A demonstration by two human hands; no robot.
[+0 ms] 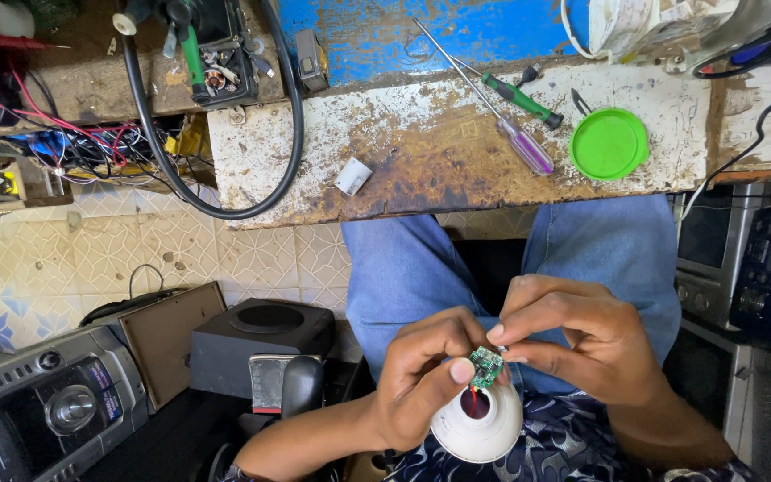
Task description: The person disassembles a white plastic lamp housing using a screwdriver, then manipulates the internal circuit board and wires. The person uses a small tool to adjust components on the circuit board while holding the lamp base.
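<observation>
Worn and rust-stained, the white-painted workbench [421,170] runs across the top of my view, with patterned floor tiles [91,259] below it on the left. Starting at the left, I see a silver stereo unit [46,406] in the bottom corner, a tangle of coloured wires [82,143] above it under the bench edge, and a thick black cable [216,210] looping down off the bench. Near the loop sits a dark speaker box [261,344], and up on the bench lies a small white plastic cap [352,176]. Moving toward the middle, over the blue-jeaned lap [403,268], my left hand [421,375] grips a white bulb housing [477,424], thumb pressed near a small green circuit board [486,366] that sits at the housing's open mouth, with red wire just visible inside. My right hand [582,344] meets it from the other side, fingertips pinching the same board's upper edge, so both hands are closed on the piece, held low and central just above the lap. Above, on the bench, a green-handled screwdriver [521,100] and a clear purple-handled screwdriver [528,147] lie crossed, with a round green lid [609,143] just beside them. Farthest right stand grey electronic units [751,268] under the bench.
</observation>
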